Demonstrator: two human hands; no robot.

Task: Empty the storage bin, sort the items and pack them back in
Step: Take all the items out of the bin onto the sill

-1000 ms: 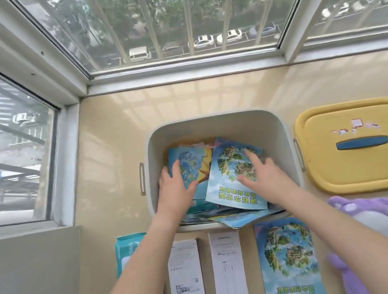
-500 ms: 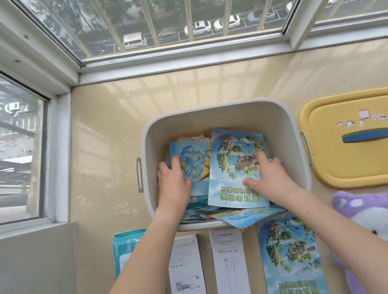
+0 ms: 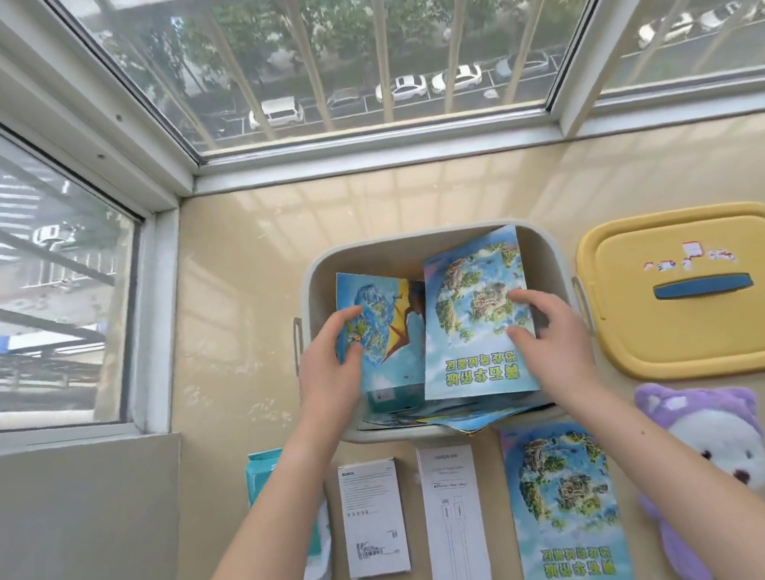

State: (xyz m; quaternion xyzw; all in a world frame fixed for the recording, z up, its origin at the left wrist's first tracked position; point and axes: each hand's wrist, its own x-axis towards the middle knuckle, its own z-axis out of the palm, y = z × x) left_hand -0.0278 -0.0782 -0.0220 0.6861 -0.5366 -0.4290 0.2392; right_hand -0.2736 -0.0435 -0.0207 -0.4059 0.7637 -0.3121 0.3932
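Both forearms reach forward into the bin (image 3: 417, 238): the left hand (image 3: 333, 370) grips the left booklet (image 3: 386, 335) by its side edge, thumb on the cover, and the right hand (image 3: 550, 342) holds the right booklet (image 3: 476, 324) the same way, both booklets tilted up. More booklets lie beneath them in the bin. Just before the bin lie wipes (image 3: 270, 475), a short box (image 3: 372, 516), a long box (image 3: 452, 507), a third booklet (image 3: 564, 508) and a plush (image 3: 709, 447), with the lid (image 3: 715, 333) to its right.

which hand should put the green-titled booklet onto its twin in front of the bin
Right, likely: the right hand grips that booklet and its twin lies nearest it; the left hand grips another booklet.
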